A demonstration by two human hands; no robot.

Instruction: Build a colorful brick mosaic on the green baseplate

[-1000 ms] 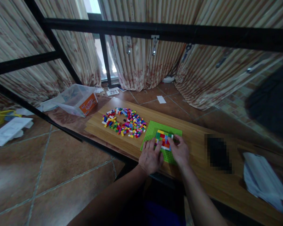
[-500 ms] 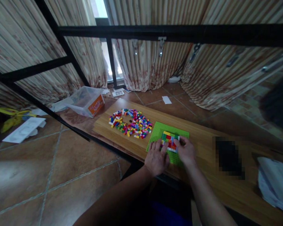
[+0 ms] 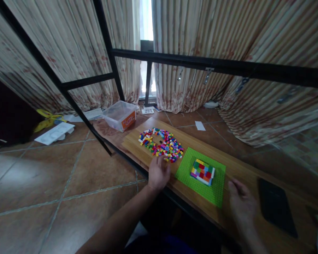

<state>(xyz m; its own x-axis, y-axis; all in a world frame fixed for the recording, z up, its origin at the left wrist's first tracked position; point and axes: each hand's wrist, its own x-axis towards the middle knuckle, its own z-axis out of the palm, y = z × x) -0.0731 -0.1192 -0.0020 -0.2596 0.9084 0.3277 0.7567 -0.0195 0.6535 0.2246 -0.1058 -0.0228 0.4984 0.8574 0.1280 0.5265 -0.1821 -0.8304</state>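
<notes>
Your loose bricks (image 3: 172, 146) lie in a flat, colourful spread on the desk (image 3: 130, 140), forming a rough ring around a patch of bare wood with a dark piece in it. Your left hand (image 3: 158, 173) is at the near edge of this spread, and contact is unclear. Beside the spread you have a square green studded baseplate (image 3: 182, 167), lying flat. On it sits your compact, roughly rectangular brick build (image 3: 202, 171), patterned in red, yellow, green, orange, blue and white, with green studs showing all around. Your right hand (image 3: 242, 203) is near the baseplate, apart from the build.
</notes>
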